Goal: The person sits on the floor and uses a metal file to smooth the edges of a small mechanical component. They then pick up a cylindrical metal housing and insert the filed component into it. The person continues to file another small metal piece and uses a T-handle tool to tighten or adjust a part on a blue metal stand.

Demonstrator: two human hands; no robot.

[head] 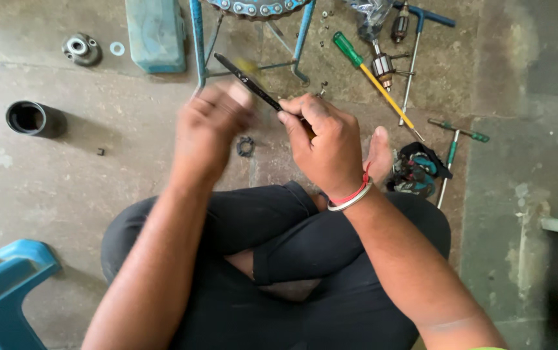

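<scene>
Concrete workshop floor, tools scattered around a seated person.
The right hand (pixel 324 146) grips a thin dark tool (pixel 248 81); the blurred left hand (pixel 211 129) meets it, grip unclear, above a small toothed ring (pixel 245 146).

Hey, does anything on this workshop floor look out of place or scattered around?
Yes. Small screws lie loose on the concrete by the blue stand, and a motor armature sits bare beside the green-handled screwdriver. A black cylinder lies tipped on its side, far left.
</scene>
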